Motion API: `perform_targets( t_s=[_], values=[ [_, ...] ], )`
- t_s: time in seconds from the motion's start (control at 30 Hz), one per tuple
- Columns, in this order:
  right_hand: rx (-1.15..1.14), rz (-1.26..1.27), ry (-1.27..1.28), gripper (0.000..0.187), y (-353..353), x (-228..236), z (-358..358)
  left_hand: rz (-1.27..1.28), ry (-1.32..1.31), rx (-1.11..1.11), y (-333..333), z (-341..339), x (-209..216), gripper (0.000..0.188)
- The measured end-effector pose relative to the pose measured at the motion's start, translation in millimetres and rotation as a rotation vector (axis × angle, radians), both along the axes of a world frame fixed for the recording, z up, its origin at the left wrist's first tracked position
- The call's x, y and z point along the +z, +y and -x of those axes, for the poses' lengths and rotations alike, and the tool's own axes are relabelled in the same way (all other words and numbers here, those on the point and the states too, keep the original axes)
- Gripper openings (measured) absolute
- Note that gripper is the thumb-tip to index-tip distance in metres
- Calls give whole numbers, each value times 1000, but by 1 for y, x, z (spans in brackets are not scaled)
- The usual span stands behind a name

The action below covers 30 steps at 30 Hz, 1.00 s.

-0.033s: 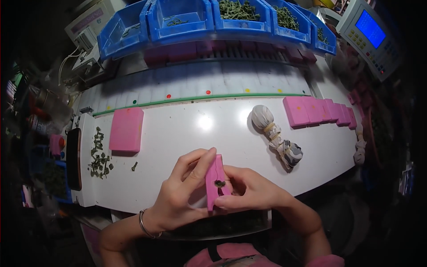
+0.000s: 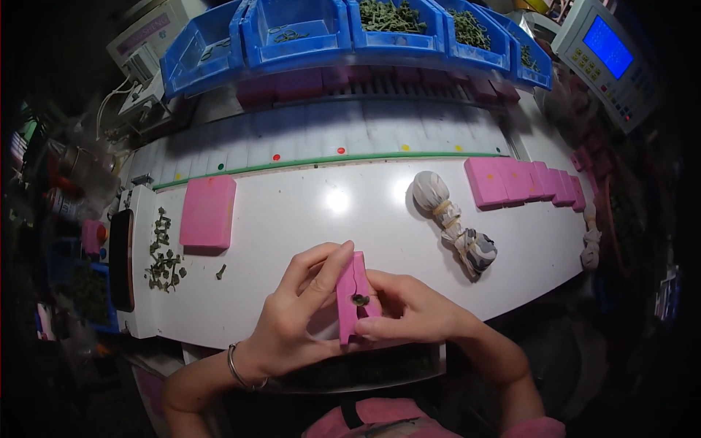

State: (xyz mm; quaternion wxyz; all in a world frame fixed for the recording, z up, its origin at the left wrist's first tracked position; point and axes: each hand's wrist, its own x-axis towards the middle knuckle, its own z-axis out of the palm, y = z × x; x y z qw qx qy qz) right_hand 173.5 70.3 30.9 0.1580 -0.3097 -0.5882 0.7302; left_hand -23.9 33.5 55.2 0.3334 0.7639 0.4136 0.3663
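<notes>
Both hands hold a pink rubber mould [image 2: 347,310] on edge above the front of the white table. A wavy seam runs down its narrow side, with the halves spread slightly apart at the lower end. In the seam sits a small dark green piece [image 2: 358,300], like a wax casting. My left hand [image 2: 292,314] grips the mould's left face, fingertips at its top. My right hand [image 2: 409,306] holds the right side, its thumb pressed near the lower end of the gap. The palms hide much of the mould's faces.
Another pink mould [image 2: 207,213] lies left, beside scattered green castings [image 2: 164,266]. A cloth-wrapped bundle [image 2: 451,223] and a row of pink moulds [image 2: 488,182] lie right. Blue bins [image 2: 296,50] line the back; a machine with a blue screen [image 2: 608,47] stands back right.
Very little differs. My right thumb has shifted slightly upward along the mould, and both hands keep their hold.
</notes>
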Motion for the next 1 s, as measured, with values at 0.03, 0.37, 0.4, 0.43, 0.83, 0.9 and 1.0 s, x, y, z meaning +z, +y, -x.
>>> perform_targets(
  t_s=[0.03, 0.37, 0.4, 0.43, 0.83, 0.9, 1.0],
  values=[
    [-12, 11, 85, 32, 0, -2, 0, 25, -24, -3, 0, 1, -1, 88],
    [-16, -671, 46, 27, 5, 7, -15, 151, -122, 68, -5, -2, 3, 78],
    [-28, -604, 30, 30, 5, 6, -21, 147, -119, 72, -6, 0, 0, 78],
    [-25, -608, 36, 30, 3, 4, -27, 152, -158, 100, -7, 3, -4, 78],
    [-238, -1163, -120, 57, -13, 14, -2, -26, -217, 425, -18, -7, -21, 36],
    [-243, -1217, -137, 70, -9, 8, 3, -99, -214, 449, -14, -11, -23, 29],
    [-310, -1269, -79, 63, -8, 4, 6, 28, -360, 490, -13, -16, -26, 26]
  ],
)
